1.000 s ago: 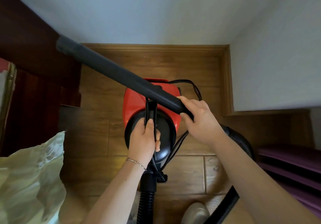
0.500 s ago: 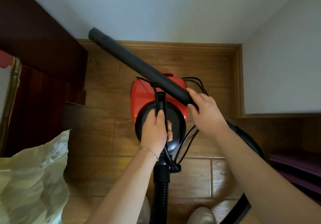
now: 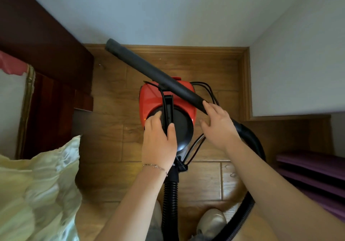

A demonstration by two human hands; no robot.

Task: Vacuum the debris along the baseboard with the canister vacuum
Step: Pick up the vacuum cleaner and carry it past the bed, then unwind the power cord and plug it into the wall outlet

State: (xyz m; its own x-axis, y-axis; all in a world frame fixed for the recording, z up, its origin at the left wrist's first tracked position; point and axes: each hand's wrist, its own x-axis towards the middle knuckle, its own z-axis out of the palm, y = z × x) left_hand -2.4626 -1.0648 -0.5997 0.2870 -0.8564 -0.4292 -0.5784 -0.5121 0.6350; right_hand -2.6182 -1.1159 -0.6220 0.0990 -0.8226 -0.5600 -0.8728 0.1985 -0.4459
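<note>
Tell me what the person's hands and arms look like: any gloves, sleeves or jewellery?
Both hands are bare: no gloves, and no rings that I can see. The left hand has a thin chain bracelet at the wrist; the right hand has nothing at its wrist. No sleeves are in view.

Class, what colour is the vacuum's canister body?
The canister body is red, seen in the head view.
</note>
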